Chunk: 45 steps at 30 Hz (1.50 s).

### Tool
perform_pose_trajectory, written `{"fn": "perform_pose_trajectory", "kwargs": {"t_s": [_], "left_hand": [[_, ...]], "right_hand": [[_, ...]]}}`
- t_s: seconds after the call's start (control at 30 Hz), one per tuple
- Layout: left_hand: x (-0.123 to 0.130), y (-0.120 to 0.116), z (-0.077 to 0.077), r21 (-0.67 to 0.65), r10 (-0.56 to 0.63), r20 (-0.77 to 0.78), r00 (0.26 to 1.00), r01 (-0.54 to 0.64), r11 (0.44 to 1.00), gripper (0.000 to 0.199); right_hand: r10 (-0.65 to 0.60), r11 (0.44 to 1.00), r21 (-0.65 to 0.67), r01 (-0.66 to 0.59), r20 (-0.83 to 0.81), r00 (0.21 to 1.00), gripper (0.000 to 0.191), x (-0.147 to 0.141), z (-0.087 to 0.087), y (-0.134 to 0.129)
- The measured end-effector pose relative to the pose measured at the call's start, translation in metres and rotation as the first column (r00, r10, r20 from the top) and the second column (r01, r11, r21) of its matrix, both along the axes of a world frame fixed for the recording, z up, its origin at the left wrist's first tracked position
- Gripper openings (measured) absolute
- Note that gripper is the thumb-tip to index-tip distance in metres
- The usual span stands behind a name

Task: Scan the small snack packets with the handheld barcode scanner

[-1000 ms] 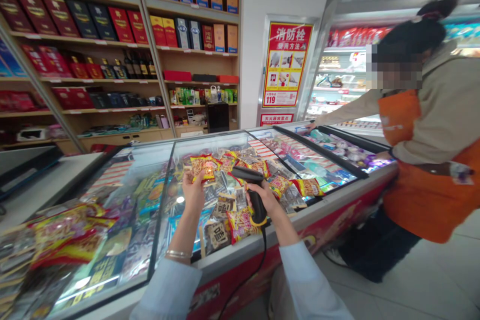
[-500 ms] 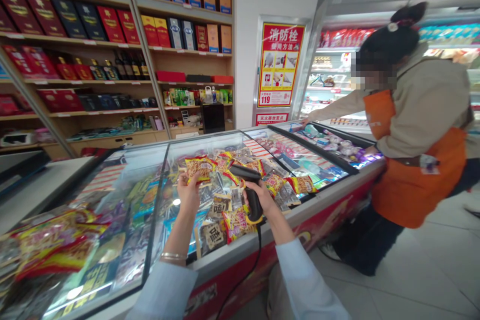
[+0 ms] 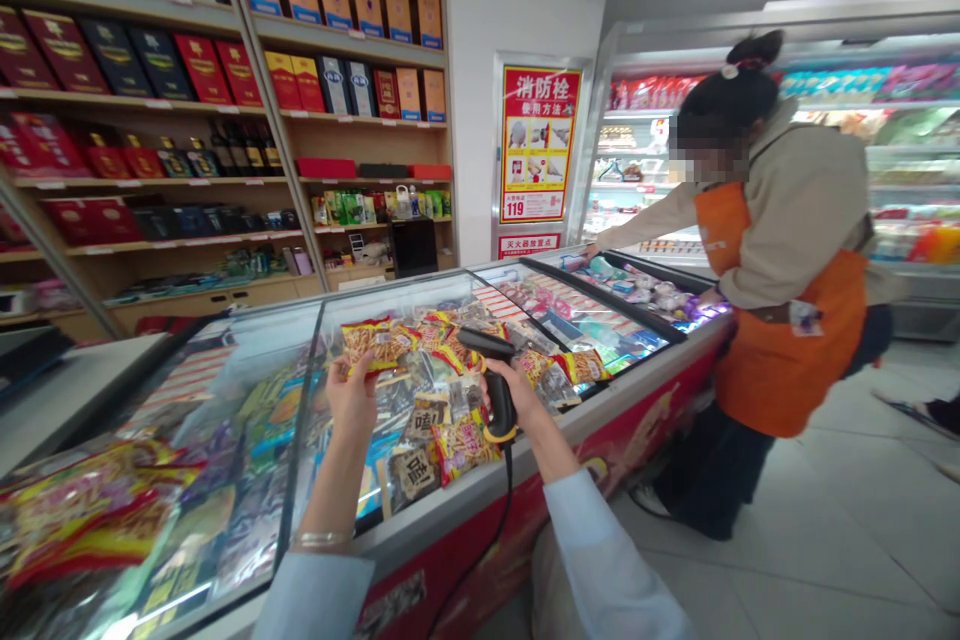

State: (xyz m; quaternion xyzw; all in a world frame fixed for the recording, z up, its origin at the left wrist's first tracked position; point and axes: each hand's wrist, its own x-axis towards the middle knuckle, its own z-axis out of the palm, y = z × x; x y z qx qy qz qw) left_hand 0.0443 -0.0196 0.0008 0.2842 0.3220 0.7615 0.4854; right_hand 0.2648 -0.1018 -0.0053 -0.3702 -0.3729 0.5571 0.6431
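Observation:
Over the glass-topped freezer, my left hand (image 3: 352, 395) pinches a yellow and red snack bag (image 3: 376, 342) by its lower left part. My right hand (image 3: 516, 388) is wrapped round the handle of a black and yellow barcode scanner (image 3: 501, 402), whose head points left toward the bag. A cable hangs down from the scanner. Beneath my hands lie several more snack bags, among them a yellow and red one (image 3: 463, 445) and a dark one with a beige label (image 3: 412, 475).
More yellow and red bags (image 3: 90, 510) lie on the freezer glass at left. A person in an orange apron (image 3: 787, 320) leans over the freezer's far right end (image 3: 637, 285). Shelves of boxes (image 3: 330, 130) stand behind. A dark-edged counter (image 3: 82, 380) is at left.
The view has turned slightly to the right, so most things sit further left. My hands keep the same holds. The person in the apron now has a second hand over the freezer.

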Motion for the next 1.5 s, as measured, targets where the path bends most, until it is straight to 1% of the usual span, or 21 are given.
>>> {"fn": "perform_pose_trajectory", "kwargs": {"t_s": [0.13,0.23,0.37,0.5,0.73,0.93,1.03,1.13,1.2,1.27,1.3,1.33,1.37,1.43,1.47,1.5], "left_hand": [[-0.019,-0.015,0.009,-0.016,0.02,-0.047,0.999,-0.02,1.0,0.045],[-0.037,-0.026,0.017,-0.03,0.042,-0.052,0.998,-0.044,0.999,0.044],[-0.064,-0.038,0.025,-0.019,0.085,-0.079,0.993,-0.087,0.996,0.042],[-0.092,-0.053,0.029,-0.007,0.148,-0.107,0.983,-0.149,0.989,0.044],[-0.144,-0.076,0.023,0.008,0.222,-0.1,0.97,-0.223,0.975,0.047],[-0.196,-0.094,0.014,-0.039,0.287,-0.104,0.952,-0.292,0.956,0.049],[-0.222,-0.103,0.012,-0.029,0.346,-0.09,0.934,-0.35,0.936,0.049],[-0.248,-0.109,0.01,-0.024,0.442,-0.102,0.891,-0.446,0.895,0.049],[-0.265,-0.111,0.008,-0.029,0.516,-0.148,0.844,-0.525,0.85,0.048],[-0.281,-0.111,0.005,0.006,0.582,-0.235,0.778,-0.598,0.801,0.052],[-0.288,-0.111,0.004,0.045,0.614,-0.301,0.73,-0.632,0.774,0.055],[-0.293,-0.111,0.003,0.091,0.642,-0.385,0.663,-0.665,0.742,0.059],[-0.298,-0.11,0.004,0.141,0.661,-0.483,0.575,-0.693,0.707,0.061],[-0.304,-0.107,0.006,0.254,0.66,-0.668,0.344,-0.727,0.638,0.059],[-0.307,-0.103,0.008,0.312,0.636,-0.737,0.228,-0.72,0.62,0.056],[-0.308,-0.099,0.009,0.36,0.599,-0.79,0.131,-0.692,0.626,0.053]], "right_hand": [[-0.002,1.0,0.012,0.001,0.008,1.0,0.027,-0.007,0.004,-0.003],[0.018,0.999,0.037,-0.019,0.009,1.0,0.026,-0.016,0.008,-0.005],[0.048,0.996,0.068,-0.05,0.021,0.999,0.024,-0.032,0.012,-0.006],[0.104,0.992,0.066,-0.105,0.026,0.994,0.025,-0.052,0.014,-0.006],[0.19,0.981,0.032,-0.19,0.018,0.982,0.025,-0.1,0.015,-0.003],[0.279,0.96,0.024,-0.28,0.035,0.96,0.025,-0.148,0.012,0.001],[0.323,0.945,0.032,-0.324,0.03,0.946,0.025,-0.172,0.009,0.003],[0.359,0.933,0.027,-0.36,0.029,0.933,0.024,-0.195,0.008,0.004],[0.376,0.926,0.024,-0.377,0.03,0.926,0.024,-0.21,0.009,0.004],[0.393,0.919,0.03,-0.394,0.034,0.919,0.025,-0.224,0.008,0.005],[0.404,0.914,0.033,-0.405,0.032,0.914,0.025,-0.23,0.007,0.005],[0.415,0.909,0.034,-0.415,0.028,0.91,0.026,-0.236,0.005,0.006],[0.427,0.903,0.033,-0.428,0.023,0.904,0.026,-0.242,0.004,0.007],[0.445,0.895,0.019,-0.445,0.008,0.895,0.026,-0.253,0.0,0.008],[0.449,0.893,0.009,-0.449,0.002,0.893,0.026,-0.258,-0.002,0.008],[0.454,0.891,0.001,-0.454,0.0,0.891,0.026,-0.262,-0.003,0.008]]}}
